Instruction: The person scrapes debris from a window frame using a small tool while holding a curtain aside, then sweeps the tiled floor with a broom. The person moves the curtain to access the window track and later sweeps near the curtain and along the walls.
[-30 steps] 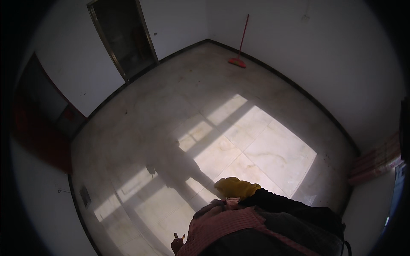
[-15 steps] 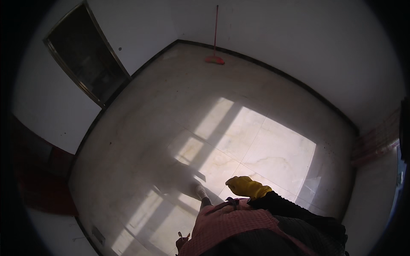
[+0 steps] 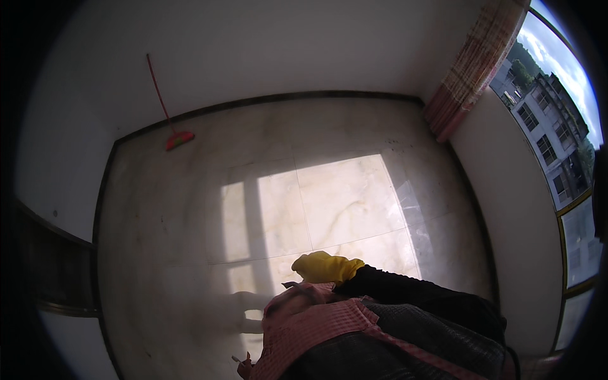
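My right hand (image 3: 326,267), in a yellow glove below a black sleeve, is held in front of my body over the sunlit floor. Its fingers look curled together, and whatever they may hold is hidden. Low at the left side of my pink checked apron (image 3: 304,332), only part of my left hand (image 3: 245,367) shows. A small, thin pale thing (image 3: 237,359) sticks out from its fingers, too small to name. A dark strap (image 3: 292,285) shows at the apron's front edge, near the glove.
A red-handled broom (image 3: 158,95) leans on the far wall, its red head (image 3: 180,140) on the tiles. A pink curtain (image 3: 465,79) hangs beside the window (image 3: 579,244) at right. A dark doorway (image 3: 57,263) lies at left. Dark skirting (image 3: 272,98) edges the pale tiled floor (image 3: 145,253).
The view has turned right: the broom and doorway have shifted left, and the curtain and window have come into sight. My gloved hand stays in front of me. My foot has left the view.
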Demonstrator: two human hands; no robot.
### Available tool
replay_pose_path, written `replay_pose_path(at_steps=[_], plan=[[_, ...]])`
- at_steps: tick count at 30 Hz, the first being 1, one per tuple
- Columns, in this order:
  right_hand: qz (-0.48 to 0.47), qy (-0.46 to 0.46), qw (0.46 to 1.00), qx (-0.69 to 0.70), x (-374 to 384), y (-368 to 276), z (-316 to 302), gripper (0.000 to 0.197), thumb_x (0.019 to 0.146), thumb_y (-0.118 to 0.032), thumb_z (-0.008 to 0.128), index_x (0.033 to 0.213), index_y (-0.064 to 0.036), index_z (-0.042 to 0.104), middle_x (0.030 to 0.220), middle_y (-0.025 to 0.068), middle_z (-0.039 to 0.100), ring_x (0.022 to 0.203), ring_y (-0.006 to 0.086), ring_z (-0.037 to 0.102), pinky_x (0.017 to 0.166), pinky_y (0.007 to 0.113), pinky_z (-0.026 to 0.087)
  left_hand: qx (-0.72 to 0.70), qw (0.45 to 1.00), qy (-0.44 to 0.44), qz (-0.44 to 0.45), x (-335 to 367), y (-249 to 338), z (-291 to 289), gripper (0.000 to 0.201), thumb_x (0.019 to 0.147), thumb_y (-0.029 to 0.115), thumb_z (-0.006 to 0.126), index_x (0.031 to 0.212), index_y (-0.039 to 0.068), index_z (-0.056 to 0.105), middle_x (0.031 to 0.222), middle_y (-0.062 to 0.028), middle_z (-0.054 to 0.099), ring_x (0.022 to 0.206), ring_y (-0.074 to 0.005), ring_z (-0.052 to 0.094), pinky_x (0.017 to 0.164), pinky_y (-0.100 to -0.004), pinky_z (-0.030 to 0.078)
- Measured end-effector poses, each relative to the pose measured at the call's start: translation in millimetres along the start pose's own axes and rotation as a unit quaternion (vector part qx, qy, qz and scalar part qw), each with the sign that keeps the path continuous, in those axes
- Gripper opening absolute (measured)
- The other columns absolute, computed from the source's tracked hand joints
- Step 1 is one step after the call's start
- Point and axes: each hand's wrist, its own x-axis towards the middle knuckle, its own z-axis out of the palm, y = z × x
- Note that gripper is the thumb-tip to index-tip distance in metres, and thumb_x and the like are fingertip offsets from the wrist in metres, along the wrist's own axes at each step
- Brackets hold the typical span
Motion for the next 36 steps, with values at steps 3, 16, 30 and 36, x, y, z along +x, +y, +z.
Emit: replay_pose_path(at_steps=[3,16,30,36], plan=[[0.058,-0.003,0.998,0.026,18,21,-7,0.025,0.09,-0.02,0.06,0.105,-0.0025,0.069,0.106,0.0204,0.071,0.097,0.0393,0.069,0.083,0.047,0.055,-0.031,0.999,-0.018,0.026,64,35,-12,0.024,0.094,0.023,0.064,0.081,0.002,0.066,0.056,-0.0047,0.062,0.044,-0.0136,0.053,0.044,-0.0296,0.041],[0.044,0.149,0.985,0.069,234,110,-130,0.024,0.093,-0.024,0.06,0.102,-0.0082,0.075,0.098,0.0179,0.073,0.091,0.0373,0.07,0.081,0.045,0.057,0.145,0.98,-0.123,0.057,155,233,31,0.04,0.093,0.041,0.064,0.088,0.002,0.072,0.068,-0.0079,0.07,0.057,-0.0161,0.066,0.055,-0.0336,0.053],[-0.041,-0.064,0.997,0.002,532,54,-228,0.037,0.101,-0.032,0.043,0.105,-0.0031,0.066,0.101,0.0179,0.071,0.096,0.0382,0.068,0.083,0.047,0.053,0.109,0.99,-0.086,0.018,384,486,17,0.032,0.093,0.031,0.064,0.091,0.0,0.069,0.065,-0.0095,0.068,0.054,-0.0164,0.063,0.051,-0.0346,0.051],[0.018,0.002,0.999,0.045,640,27,-264,0.037,0.099,-0.037,0.053,0.116,-0.0102,0.07,0.11,0.0143,0.073,0.101,0.0355,0.068,0.088,0.044,0.053,0.098,0.991,-0.086,0.005,501,567,-23,0.029,0.094,0.027,0.064,0.092,-0.001,0.068,0.064,-0.0101,0.067,0.052,-0.0165,0.061,0.05,-0.035,0.05]])
